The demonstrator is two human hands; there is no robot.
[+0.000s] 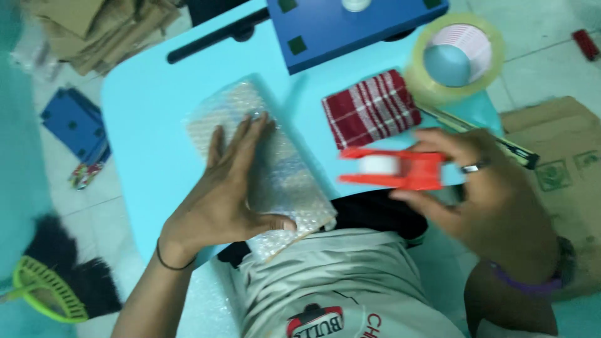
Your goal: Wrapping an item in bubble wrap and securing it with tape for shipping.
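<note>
Left hand (228, 194): flat, fingers spread, pressing bubble-wrapped rectangular parcel (263, 166) on light blue table (150, 125).
Right hand (482, 188): grip closed around red plastic tape dispenser (394, 170), just right of parcel.
Nearby: red-and-white checked cloth (370, 107); clear tape roll (455, 57).

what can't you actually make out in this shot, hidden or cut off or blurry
Head view only:
- What is inside the bubble-wrapped parcel: the wrap and the left hand cover it.
- The red tape dispenser and right hand: motion blur smears the grip.
- The blue board: cut off by the top edge.
- The long dark tool behind the right hand: partly covered, kind unclear.
- The cardboard: runs off the right edge.
</note>
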